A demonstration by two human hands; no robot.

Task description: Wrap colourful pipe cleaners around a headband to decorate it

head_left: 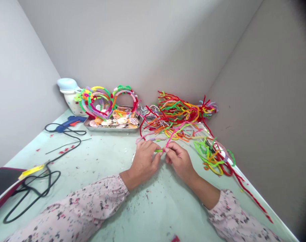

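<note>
My left hand (144,161) is closed in a pinch on a thin band wrapped in coloured pipe cleaner. A short green stretch of the band (158,151) shows between my hands, and the rest is mostly covered by my fingers. Pinched by my right hand (178,158) at the band's end is a bright pink pipe cleaner (171,137), which rises away toward the back. The two hands nearly meet above the table. Just beyond them lie loose pipe cleaners in several colours.
A metal tray (112,129) holds seashells and wrapped headbands (124,90). Beside it stand a white jar (73,101) and a blue glue gun (69,123) with a black cord (49,181). A large pipe-cleaner bundle (183,107) and a green-yellow tangle (208,153) lie right.
</note>
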